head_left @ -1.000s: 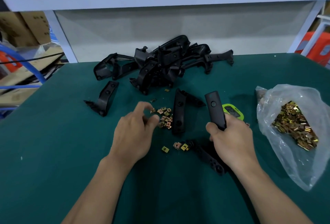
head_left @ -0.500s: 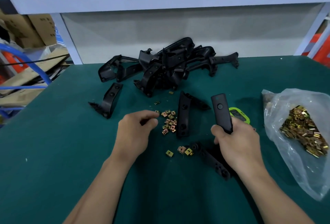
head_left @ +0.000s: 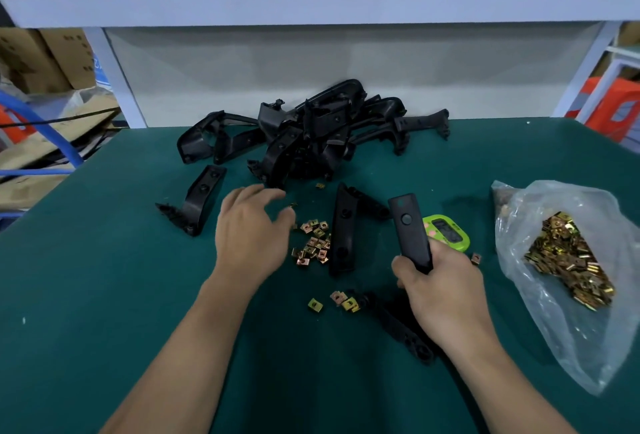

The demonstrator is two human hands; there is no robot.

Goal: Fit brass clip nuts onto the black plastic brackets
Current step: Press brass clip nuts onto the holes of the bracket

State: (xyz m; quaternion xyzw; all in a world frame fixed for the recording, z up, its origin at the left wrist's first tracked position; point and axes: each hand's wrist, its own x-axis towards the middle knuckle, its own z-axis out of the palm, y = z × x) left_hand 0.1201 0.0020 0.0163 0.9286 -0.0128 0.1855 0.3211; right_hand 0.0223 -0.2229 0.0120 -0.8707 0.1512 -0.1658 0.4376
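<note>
1. One head-worn wide-angle view looks forward and down over the dark green table top (head_left: 104, 295), close above its near edge
2. It faces the white shelf frame (head_left: 311, 7) behind the far edge, with the pile of black plastic brackets (head_left: 311, 142) mid-frame

Left hand (head_left: 251, 236) fingertips blurred, held bracket (head_left: 410, 229) base hidden in right hand (head_left: 446, 298)

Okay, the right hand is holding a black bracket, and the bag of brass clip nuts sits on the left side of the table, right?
No. The head view shows the right hand holding a black bracket, but the bag of brass clip nuts sits on the right side of the table.
</note>
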